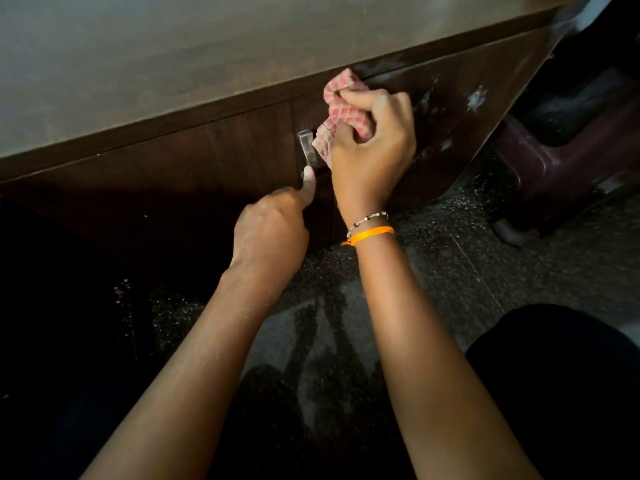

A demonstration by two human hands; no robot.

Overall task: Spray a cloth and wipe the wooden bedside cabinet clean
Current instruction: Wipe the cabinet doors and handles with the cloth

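Right hand (372, 133) grips the bunched cloth (343, 102) against my cabinet (242, 150) front at upper centre, left hand (273, 226) pinching the handle (306, 148); risk: door swings, white smears (476, 98) missed.

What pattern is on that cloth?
The cloth has a red-and-white check, seen in the head view.

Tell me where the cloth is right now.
The cloth is bunched in the right hand, pressed against the cabinet front upper centre in the head view, just right of the metal handle.
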